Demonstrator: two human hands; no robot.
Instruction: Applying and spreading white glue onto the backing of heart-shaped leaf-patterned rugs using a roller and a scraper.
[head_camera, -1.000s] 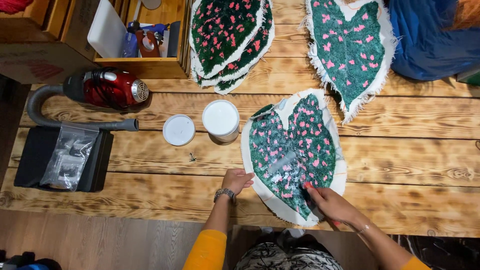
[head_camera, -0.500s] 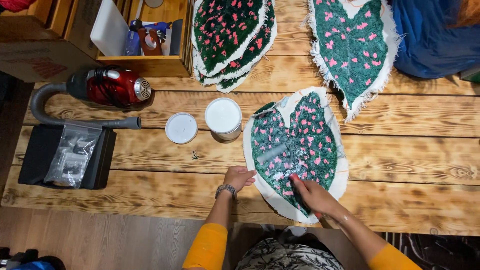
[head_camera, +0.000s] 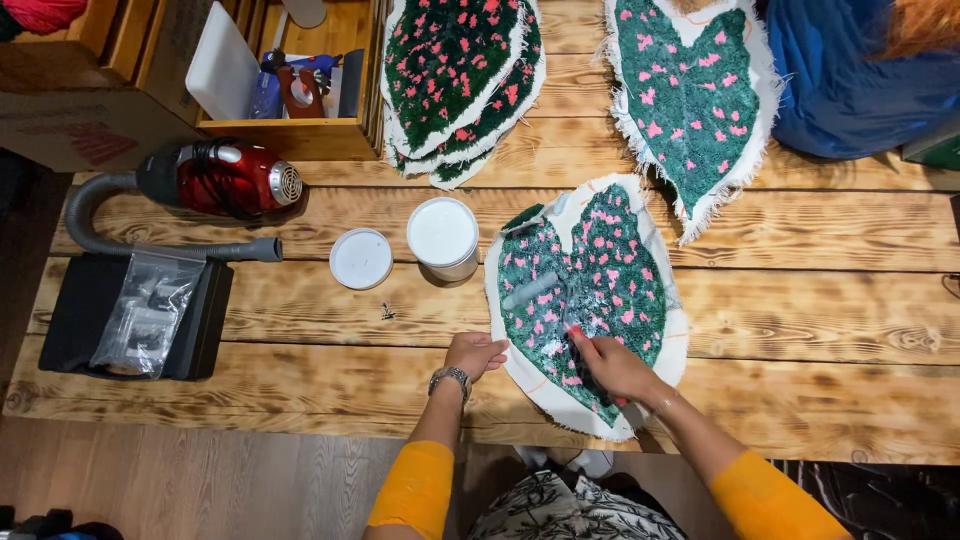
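Hands of a person in orange sleeves work on a heart-shaped tufted rug piece (head_camera: 590, 300), green with pink flecks and a white cloth border, lying flat near the front edge of a rustic wooden table (head_camera: 800, 330). The left hand (head_camera: 474, 354), a bracelet at the wrist, rests loosely curled, holding nothing, with fingertips pinning the piece's left border. The right hand (head_camera: 612, 366) presses on the lower middle of the piece, fingers closed around something small; what it is cannot be made out. A whitish smear and a pale tube-like object (head_camera: 530, 290) lie on the piece. It looks soft, floppy and light, likely tacky where smeared, so it is best gripped by the dry cloth border. Just left stand an open white tub (head_camera: 442, 236) and its lid (head_camera: 360, 258). Farther left are a red handheld vacuum (head_camera: 222, 178) and a black case (head_camera: 130, 320). Similar rug pieces (head_camera: 460, 75) lie at the back, by a wooden crate (head_camera: 290, 135) and blue fabric (head_camera: 850, 80).
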